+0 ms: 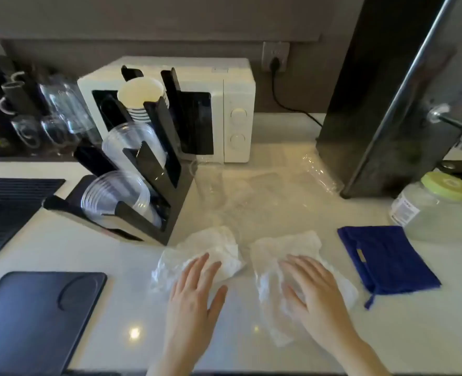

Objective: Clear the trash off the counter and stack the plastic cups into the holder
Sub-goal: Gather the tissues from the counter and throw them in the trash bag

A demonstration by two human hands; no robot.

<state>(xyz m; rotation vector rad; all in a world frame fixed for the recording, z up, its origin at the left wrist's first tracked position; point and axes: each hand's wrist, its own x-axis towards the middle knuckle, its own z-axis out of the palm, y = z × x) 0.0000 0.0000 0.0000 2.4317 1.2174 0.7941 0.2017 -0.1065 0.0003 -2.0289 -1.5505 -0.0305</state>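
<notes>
Two crumpled white paper wrappers lie on the pale counter near its front edge. My left hand (pixel 194 291) rests flat on the left wrapper (pixel 213 251), fingers spread. My right hand (pixel 311 289) lies on the right wrapper (pixel 286 251), fingers slightly curled, not closed around it. Behind them, clear plastic cups (pixel 322 175) lie on their sides on the counter, some hard to make out. The black cup holder (pixel 167 169) stands to the left, with stacked clear cups (pixel 116 196) in its lower slots and paper cups (pixel 140 96) at the top.
A white microwave (pixel 235 112) stands behind the holder. A blue cloth (pixel 387 259) and a jar with a green lid (pixel 435 202) sit at the right, beside a dark steel appliance (pixel 381 104). A dark tray (pixel 34 318) lies front left, glassware (pixel 56 118) back left.
</notes>
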